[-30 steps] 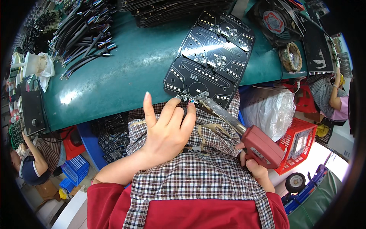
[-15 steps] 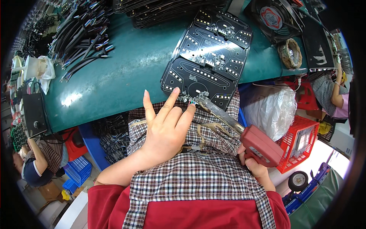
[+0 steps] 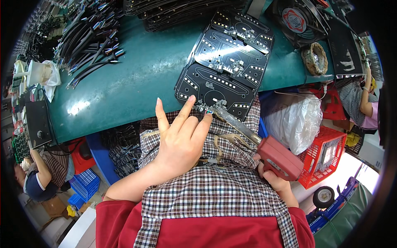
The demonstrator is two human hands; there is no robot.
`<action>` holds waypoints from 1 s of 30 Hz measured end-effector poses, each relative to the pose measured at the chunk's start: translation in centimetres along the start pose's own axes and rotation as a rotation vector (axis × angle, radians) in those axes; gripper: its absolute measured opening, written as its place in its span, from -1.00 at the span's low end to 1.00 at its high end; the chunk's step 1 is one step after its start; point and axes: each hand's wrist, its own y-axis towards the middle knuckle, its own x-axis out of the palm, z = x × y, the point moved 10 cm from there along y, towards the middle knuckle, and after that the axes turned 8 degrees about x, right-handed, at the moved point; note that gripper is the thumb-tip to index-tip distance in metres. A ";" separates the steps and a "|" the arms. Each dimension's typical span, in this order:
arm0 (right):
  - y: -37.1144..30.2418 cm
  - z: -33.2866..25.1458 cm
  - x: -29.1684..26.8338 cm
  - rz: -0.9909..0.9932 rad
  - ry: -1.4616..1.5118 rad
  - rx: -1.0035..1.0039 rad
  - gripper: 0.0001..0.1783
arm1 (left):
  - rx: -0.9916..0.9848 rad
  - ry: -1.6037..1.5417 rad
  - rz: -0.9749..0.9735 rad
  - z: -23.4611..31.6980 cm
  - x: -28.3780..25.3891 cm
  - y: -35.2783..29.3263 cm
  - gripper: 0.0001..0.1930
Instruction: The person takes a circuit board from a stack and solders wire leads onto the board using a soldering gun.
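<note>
A stack of black circuit boards (image 3: 215,84), dotted with small white LEDs, overlaps in steps at the table's near edge. My left hand (image 3: 180,138) reaches to its near edge, two fingers stretched and one fingertip on the board. At its index fingertip are thin coloured wires (image 3: 209,111), which that finger pinches; the thumb is hidden beneath. A dark red soldering gun (image 3: 281,158) is gripped in my right hand (image 3: 273,177), fingers wrapped round its handle. Its long metal barrel slants up-left, the tip meeting the board's edge beside the wires.
Black cables (image 3: 93,45) with bared coloured ends lie on the green table (image 3: 140,70), far left. More boards (image 3: 178,14) are stacked at the back. A fan (image 3: 295,20) and a round solder-cleaning pad (image 3: 315,58) stand right. Below are a plastic bag (image 3: 295,120) and a red crate (image 3: 322,161).
The soldering gun's body and my right hand have shifted slightly left, while the tip stays at the board's edge. My left hand has barely moved.
</note>
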 end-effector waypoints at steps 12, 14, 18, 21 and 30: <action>0.2 -2.2 0.1 0.047 0.238 0.001 -0.59 | 0.047 0.050 -0.013 0.3 0.1 -0.1 -0.74; 0.1 -1.9 0.0 0.045 0.200 -0.003 -0.59 | 0.070 0.065 -0.030 0.6 0.1 0.0 -0.73; 0.0 -0.7 -0.2 0.061 0.138 0.021 -0.58 | 0.090 0.093 -0.028 0.8 0.3 0.1 -0.72; -0.5 0.6 -0.6 0.064 0.131 0.029 -0.51 | 0.094 0.099 -0.031 1.0 0.3 0.1 -0.72; -1.2 1.1 -0.3 0.029 -0.309 -0.251 -0.30 | 0.108 0.124 -0.032 1.1 0.3 0.1 -0.73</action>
